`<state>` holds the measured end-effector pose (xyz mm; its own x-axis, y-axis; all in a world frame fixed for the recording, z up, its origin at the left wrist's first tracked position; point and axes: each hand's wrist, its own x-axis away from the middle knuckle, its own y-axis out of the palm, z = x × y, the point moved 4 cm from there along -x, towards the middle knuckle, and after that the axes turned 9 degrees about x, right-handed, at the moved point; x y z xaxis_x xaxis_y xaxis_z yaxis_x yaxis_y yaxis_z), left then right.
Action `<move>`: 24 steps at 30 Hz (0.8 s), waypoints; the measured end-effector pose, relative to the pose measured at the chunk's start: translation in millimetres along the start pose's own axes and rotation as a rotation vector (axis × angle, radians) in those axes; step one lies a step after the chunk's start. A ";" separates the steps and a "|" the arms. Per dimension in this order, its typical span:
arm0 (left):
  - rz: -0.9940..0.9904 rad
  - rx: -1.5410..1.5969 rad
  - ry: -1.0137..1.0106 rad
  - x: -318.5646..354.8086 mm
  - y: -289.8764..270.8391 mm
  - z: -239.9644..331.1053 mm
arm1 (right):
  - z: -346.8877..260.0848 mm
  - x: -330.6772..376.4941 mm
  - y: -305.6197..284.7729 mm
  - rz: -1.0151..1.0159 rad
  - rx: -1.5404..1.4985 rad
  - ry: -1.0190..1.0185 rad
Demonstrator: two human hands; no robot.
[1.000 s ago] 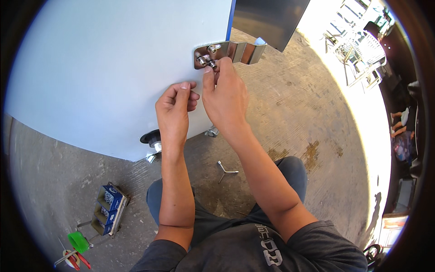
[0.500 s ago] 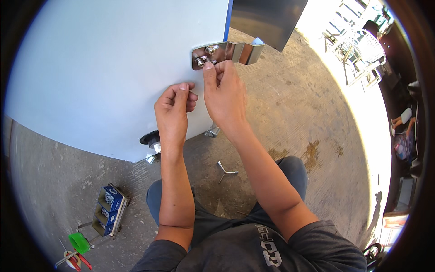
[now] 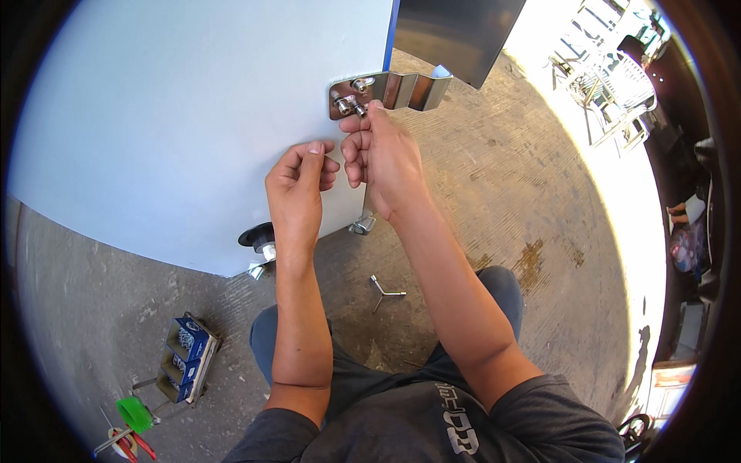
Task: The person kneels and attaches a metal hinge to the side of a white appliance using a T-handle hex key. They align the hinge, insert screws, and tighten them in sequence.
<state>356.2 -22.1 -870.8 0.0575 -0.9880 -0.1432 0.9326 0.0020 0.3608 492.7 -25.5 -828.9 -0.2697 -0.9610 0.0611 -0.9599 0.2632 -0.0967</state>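
Note:
A bent metal bracket [image 3: 397, 90] lies against the edge of a large pale panel [image 3: 193, 116]. Several bolts stick out of its flat end, among them an upper bolt [image 3: 358, 85] and a left bolt [image 3: 341, 105]. My right hand [image 3: 392, 158] is at the lower right bolt [image 3: 360, 110], thumb on one side and index finger on the other, the other fingers curled. Lower on the panel's face, my left hand [image 3: 297, 181] is closed, thumb pressed to the index finger. Whatever it may hold is hidden.
A three-armed wrench [image 3: 379, 292] lies on the concrete floor between my knees. Down at the left are blue bins [image 3: 185, 359] of small hardware, a green container [image 3: 135, 414] and red-handled pliers [image 3: 144, 446]. A black round fitting [image 3: 257, 236] and a caster [image 3: 361, 224] show low on the panel.
My right hand has rolled over at the lower right bolt: its thumb has shifted right and its curled fingers now show on the left. My left hand has hardly moved.

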 end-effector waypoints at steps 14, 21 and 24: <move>-0.010 0.002 -0.007 0.7 -0.2 -1.2 | 4.3 -7.9 2.7 0.013 0.045 -0.019; -0.008 0.008 -0.008 0.8 -2.7 0.7 | -6.9 4.9 4.4 0.373 0.752 -0.434; -0.005 -0.005 0.004 1.1 -3.1 0.8 | -1.8 -7.6 0.6 0.214 0.416 -0.269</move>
<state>353.2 -23.2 -871.4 0.0544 -0.9875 -0.1481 0.9348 -0.0018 0.3551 494.0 -17.9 -827.7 -0.3742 -0.8919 -0.2540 -0.7597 0.4519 -0.4676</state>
